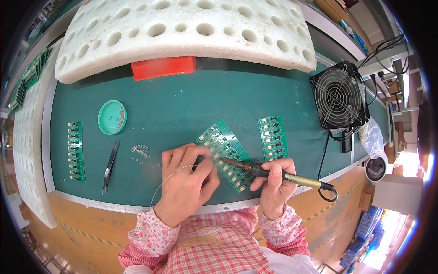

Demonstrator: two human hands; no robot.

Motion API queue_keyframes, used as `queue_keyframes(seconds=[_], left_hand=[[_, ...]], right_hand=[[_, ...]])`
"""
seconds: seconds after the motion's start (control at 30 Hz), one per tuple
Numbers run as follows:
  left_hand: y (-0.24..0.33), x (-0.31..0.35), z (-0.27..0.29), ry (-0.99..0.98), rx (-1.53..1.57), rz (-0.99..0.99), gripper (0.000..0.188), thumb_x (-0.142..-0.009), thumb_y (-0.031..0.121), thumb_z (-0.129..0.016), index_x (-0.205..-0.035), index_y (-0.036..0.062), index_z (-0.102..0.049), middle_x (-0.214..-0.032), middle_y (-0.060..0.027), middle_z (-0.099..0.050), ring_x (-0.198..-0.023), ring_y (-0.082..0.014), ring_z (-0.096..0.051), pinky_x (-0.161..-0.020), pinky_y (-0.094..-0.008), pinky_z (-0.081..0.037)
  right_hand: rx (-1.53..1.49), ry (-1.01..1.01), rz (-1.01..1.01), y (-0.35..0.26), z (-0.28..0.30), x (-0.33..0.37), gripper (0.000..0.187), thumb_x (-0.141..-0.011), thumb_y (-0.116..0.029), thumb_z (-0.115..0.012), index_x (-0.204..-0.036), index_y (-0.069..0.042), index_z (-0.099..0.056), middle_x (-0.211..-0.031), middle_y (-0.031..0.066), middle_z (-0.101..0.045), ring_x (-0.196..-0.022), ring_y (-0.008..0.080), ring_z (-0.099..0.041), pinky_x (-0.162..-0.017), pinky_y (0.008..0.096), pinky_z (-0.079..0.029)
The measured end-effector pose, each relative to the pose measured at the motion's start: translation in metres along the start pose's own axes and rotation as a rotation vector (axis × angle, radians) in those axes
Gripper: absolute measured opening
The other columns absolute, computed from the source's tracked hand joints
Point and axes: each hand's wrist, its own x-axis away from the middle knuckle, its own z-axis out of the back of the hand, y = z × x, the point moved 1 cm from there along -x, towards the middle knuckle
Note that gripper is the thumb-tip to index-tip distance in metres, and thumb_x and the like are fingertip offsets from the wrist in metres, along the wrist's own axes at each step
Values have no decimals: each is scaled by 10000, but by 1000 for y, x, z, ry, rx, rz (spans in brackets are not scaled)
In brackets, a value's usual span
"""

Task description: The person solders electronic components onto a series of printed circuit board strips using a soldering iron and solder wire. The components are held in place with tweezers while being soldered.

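My right hand (276, 188) grips a soldering iron (301, 180) with a gold-coloured handle. Its tip points left onto a green circuit board (223, 137) that lies at a slant on the bench and carries rows of small components. Curled at that board's left edge, my left hand (185, 185) pinches a thin solder wire (161, 184), which loops back past the wrist. The fingers hide the wire's working end and part of the board. A second circuit board (273, 137) lies just beyond my right hand, and a narrow circuit board (75, 150) is at the far left.
Tweezers (111, 166) lie left of my hands, beside small scattered clippings (141, 150). Beyond them is a round green dish (109, 119). White foam with holes (182, 43) spans the back, above a red box (163, 68). A black fan (340, 96) stands at right.
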Motion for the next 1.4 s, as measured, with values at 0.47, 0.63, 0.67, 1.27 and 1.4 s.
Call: queue_keyframes(seconds=[0.47, 0.63, 0.67, 1.27, 1.4], left_hand=[[-12, -1, 13, 16, 95, 23, 191, -743, 36, -725, -691, 61, -542, -1019, -53, -688, -937, -279, -651, -817, -400, -417], [-11, -2, 8, 14, 39, 2, 177, -732, 40, -734, -701, 60, -561, -1052, -42, -667, -977, -288, -628, -829, -402, -418], [-11, -2, 8, 16, 40, 8, 177, -732, 40, -734, -701, 60, -561, -1052, -42, -667, -977, -288, -628, -829, -402, -418], [-13, -3, 7, -8, 10, -16, 173, -720, 58, -744, -828, 62, -608, -1007, -50, -608, -946, -253, -585, -836, -403, -416], [-14, -2, 8, 11, 24, -17, 177, -716, 45, -740, -830, 60, -605, -1007, -48, -616, -942, -253, -597, -830, -398, -427]], right_hand=[[119, 77, 158, -13, 4, -3, 258, -1012, -235, -577, -943, 10, -533, -764, 104, -652, -470, 96, -562, -440, 234, -443], [366, -183, 503, -16, -5, -14, 103, -921, -110, -647, -928, -16, -604, -644, 30, -645, -466, 148, -577, -442, 285, -449], [371, -213, 537, -15, -7, -16, 92, -871, -77, -686, -926, -35, -626, -643, 16, -641, -463, 166, -565, -439, 296, -437], [507, -463, 735, -26, -18, -23, 276, -722, 16, -747, -962, -61, -635, -610, 1, -580, -467, 173, -519, -447, 302, -398], [581, -448, 868, -26, -29, -20, 247, -716, -31, -766, -933, -54, -652, -550, -21, -504, -414, 138, -447, -410, 277, -339]])
